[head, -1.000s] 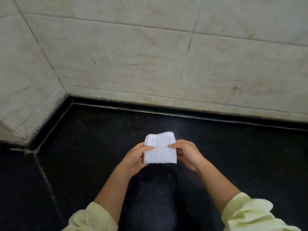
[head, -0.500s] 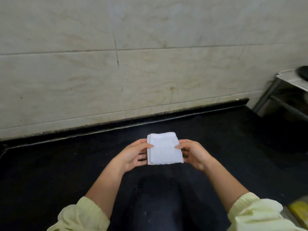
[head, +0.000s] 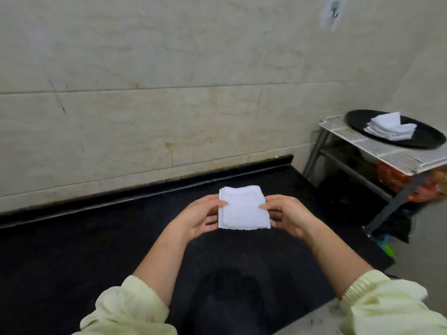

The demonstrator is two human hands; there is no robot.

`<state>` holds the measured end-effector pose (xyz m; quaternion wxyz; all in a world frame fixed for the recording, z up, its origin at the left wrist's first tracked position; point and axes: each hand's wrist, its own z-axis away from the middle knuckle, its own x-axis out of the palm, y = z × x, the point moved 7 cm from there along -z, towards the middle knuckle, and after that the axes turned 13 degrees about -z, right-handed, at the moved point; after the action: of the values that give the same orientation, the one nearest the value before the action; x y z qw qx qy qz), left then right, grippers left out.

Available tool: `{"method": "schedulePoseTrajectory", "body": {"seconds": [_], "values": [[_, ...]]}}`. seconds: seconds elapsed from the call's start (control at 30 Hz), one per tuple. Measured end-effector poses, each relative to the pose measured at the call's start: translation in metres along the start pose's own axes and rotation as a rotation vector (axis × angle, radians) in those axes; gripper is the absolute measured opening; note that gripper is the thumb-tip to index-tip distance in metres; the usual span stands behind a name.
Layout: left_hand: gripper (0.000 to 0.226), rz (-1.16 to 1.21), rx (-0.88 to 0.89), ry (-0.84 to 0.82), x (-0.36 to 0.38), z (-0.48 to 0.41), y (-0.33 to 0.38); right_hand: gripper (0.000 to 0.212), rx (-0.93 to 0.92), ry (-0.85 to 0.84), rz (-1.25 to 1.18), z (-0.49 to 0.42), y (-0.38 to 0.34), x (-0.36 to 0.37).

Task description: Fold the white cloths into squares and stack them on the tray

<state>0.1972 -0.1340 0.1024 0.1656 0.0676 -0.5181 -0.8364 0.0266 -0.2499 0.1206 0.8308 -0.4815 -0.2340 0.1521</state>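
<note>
White cloth (head: 243, 209), folded square, is at centre frame over the black counter (head: 72, 250). My left hand (head: 200, 217) and right hand (head: 287, 215) pinch its side edges between thumb and fingers. At right, a black tray (head: 425, 139) on a white wire shelf (head: 387, 153) carries a stack of folded cloths (head: 389, 128).

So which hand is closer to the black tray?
Right. The right hand grips the cloth on the side toward the tray; the left hand holds the opposite edge, farther away.
</note>
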Motion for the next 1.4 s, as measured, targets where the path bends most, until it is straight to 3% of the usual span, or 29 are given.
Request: {"method": "schedulePoseTrajectory", "body": {"seconds": [0.27,0.6,0.87,1.13,1.4], "values": [[0.025,-0.024,0.039,-0.031,0.148,-0.044,0.054,0.018,-0.085,0.044,0.000,0.003,-0.082,-0.139],[0.022,-0.078,0.098,-0.089,0.276,-0.140,0.131,0.016,-0.152,0.077,-0.073,-0.038,-0.176,-0.272],[0.010,-0.082,0.129,-0.088,0.349,-0.211,0.200,0.016,-0.189,0.096,-0.061,-0.079,-0.259,-0.345],[0.013,-0.057,0.181,-0.042,0.441,-0.290,0.266,0.013,-0.216,0.130,-0.027,-0.140,-0.345,-0.448],[0.005,0.022,0.180,0.029,0.510,-0.351,0.300,0.014,-0.211,0.053,-0.012,-0.208,-0.411,-0.519]]}}
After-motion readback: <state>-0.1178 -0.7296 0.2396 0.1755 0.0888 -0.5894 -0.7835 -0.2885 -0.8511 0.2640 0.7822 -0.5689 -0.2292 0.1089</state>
